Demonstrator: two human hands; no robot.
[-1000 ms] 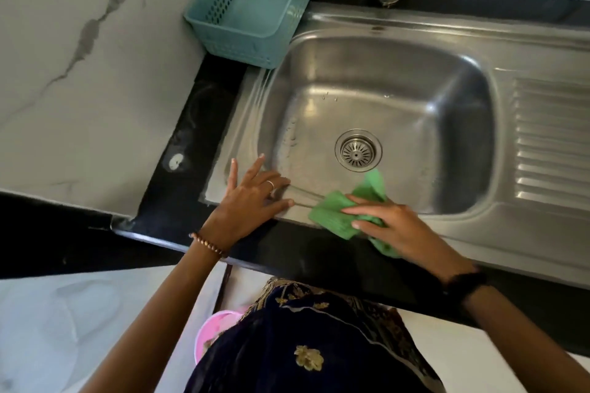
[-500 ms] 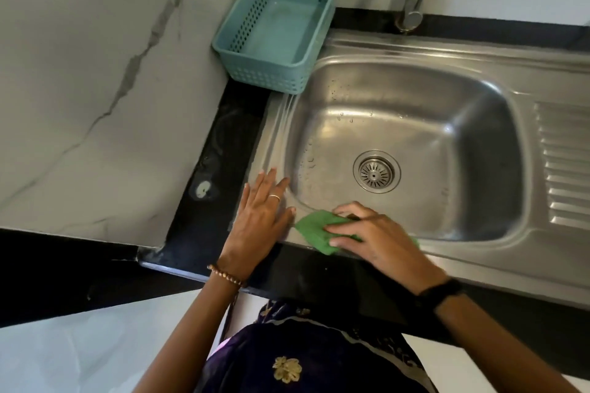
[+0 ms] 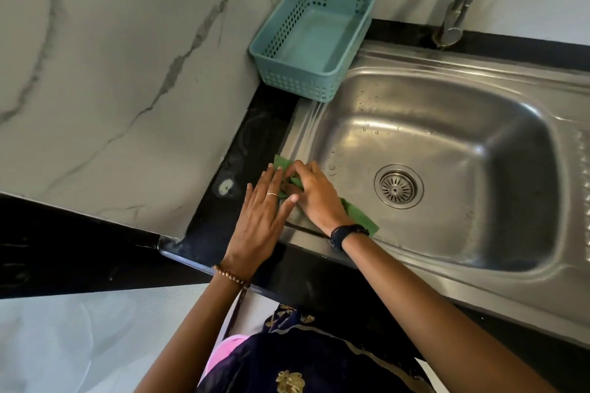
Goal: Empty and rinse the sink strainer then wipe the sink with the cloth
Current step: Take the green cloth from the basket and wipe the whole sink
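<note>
A steel sink (image 3: 447,143) fills the right half of the head view, with the round strainer (image 3: 398,186) seated in its drain. A green cloth (image 3: 360,217) lies on the sink's near-left rim. My right hand (image 3: 314,195) lies over the cloth with fingers curled, gripping it at the rim's left corner. My left hand (image 3: 260,220) lies flat beside it on the rim, fingers straight and touching the cloth's left edge. Most of the cloth is hidden under my hands.
A teal plastic basket (image 3: 281,51) stands at the sink's back-left corner. The tap (image 3: 456,9) rises at the back right. A black counter strip (image 3: 249,143) borders the sink, with a marble wall to the left. The drainboard ridges run at the far right.
My right hand has slid the cloth leftward along the near rim to the left corner, meeting my left hand. The camera view has shifted left and nearer.
</note>
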